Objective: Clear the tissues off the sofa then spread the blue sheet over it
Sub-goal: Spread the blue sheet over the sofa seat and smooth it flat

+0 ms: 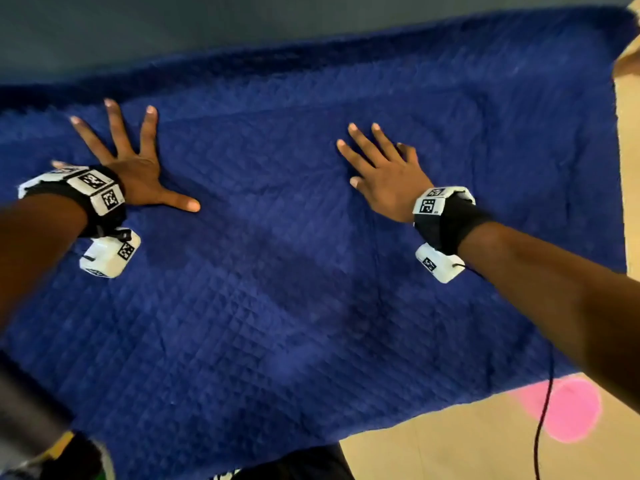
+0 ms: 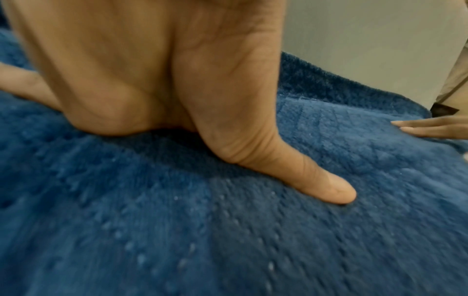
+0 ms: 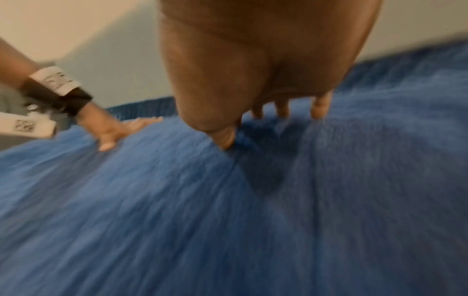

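Observation:
The blue sheet (image 1: 294, 254), a quilted fleece, lies spread flat and fills most of the head view; it hides the sofa under it. My left hand (image 1: 135, 161) lies flat on its left part, fingers splayed and straight, thumb (image 2: 326, 186) pressed into the pile. My right hand (image 1: 384, 168) rests palm down on the right part with straight fingers, the fingertips (image 3: 320, 108) touching the fabric. No tissues are in sight in any view.
A tan floor (image 1: 467, 441) shows at the lower right with a pink round patch (image 1: 571, 410) and a thin dark cable (image 1: 542, 420) crossing it. A grey wall (image 1: 173, 26) runs behind the sheet's far edge. A dark object (image 1: 24, 414) sits at the lower left.

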